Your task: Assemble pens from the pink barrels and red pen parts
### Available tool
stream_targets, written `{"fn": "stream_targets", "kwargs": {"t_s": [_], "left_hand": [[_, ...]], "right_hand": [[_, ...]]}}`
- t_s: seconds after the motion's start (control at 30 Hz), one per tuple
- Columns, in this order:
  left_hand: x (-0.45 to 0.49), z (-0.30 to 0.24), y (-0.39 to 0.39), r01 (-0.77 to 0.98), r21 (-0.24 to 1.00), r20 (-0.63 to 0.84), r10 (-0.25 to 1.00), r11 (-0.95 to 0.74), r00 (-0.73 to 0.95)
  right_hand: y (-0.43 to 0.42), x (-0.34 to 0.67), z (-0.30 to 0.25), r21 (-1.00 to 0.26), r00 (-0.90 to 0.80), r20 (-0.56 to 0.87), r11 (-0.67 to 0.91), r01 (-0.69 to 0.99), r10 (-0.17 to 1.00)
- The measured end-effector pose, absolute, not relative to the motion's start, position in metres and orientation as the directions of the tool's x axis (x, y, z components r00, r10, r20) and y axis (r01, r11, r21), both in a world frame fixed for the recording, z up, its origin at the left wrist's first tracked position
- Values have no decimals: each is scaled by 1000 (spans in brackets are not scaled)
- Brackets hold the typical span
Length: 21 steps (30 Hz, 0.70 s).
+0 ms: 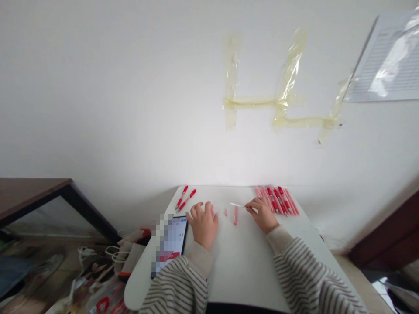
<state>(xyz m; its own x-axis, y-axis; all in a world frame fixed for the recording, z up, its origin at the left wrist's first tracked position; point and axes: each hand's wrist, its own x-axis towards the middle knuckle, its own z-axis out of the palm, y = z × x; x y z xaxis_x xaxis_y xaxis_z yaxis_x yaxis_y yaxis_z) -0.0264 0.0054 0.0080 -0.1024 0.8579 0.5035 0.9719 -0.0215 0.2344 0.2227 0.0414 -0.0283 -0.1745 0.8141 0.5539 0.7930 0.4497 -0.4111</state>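
My right hand (262, 214) pinches a thin whitish stick, which looks like a pen refill (237, 204), pointing left over the white table. Below its tip lies a pink pen barrel (235, 216), with a small pink pen part (225, 212) to its left. My left hand (204, 224) rests over the table, palm down, with its fingers bent and apart. Another pink piece (212, 210) shows beside its fingers; whether they touch it I cannot tell. Two red pens (187, 199) lie beyond that hand at the far left.
A row of red pens and pink barrels (278, 200) lies at the table's (242, 270) far right. A phone (172, 244) with its screen lit lies by the left edge. Bags and clutter (108, 279) cover the floor at left. Behind the table stands a white wall (147, 109).
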Motion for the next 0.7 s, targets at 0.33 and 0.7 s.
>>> {"fn": "stream_targets", "kwargs": {"t_s": [0.33,0.7], "left_hand": [[-29,10,6,971,238,487,864,12,-130],[-29,10,9,906,399,525,845,-144,-97]], "right_hand": [[42,226,-28,-395,-113,573,394,830,812],[43,229,-29,-383,-141,598,437,814,789]]}}
